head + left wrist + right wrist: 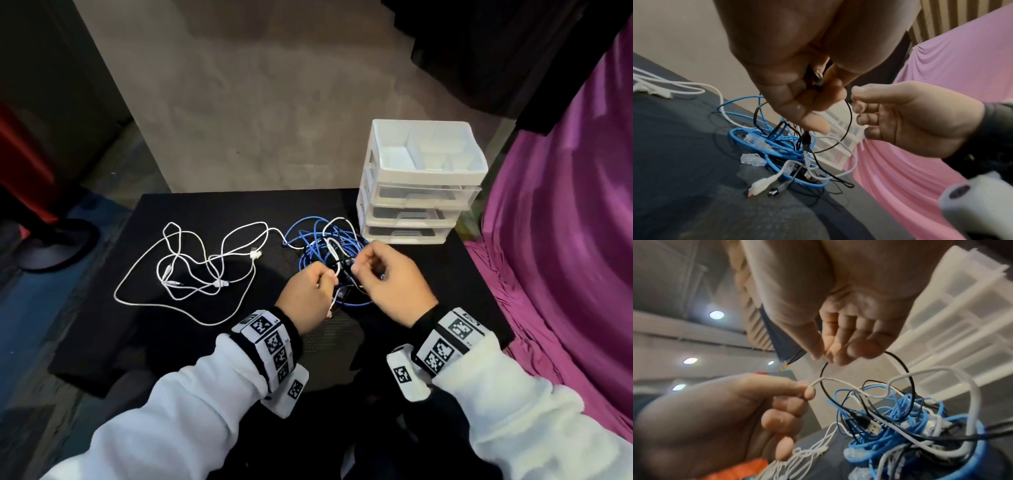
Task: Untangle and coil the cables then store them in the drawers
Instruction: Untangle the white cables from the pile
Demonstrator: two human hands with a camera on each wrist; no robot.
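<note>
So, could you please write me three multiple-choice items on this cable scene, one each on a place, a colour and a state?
1. Where does the white plastic drawer unit stand?
A. the table's far right corner
B. the near left corner
C. on the floor

2. What colour is the thin cable loop pinched by the right hand?
A. red
B. black
C. green

3. How does the tangled blue network cable lie?
A. neatly coiled
B. inside a drawer
C. knotted with other cables on the black table

Answers:
1 A, it stands at the table's far right.
2 B, the loop is black.
3 C, it is a heap; the left hand pinches a white cable from it.
</note>
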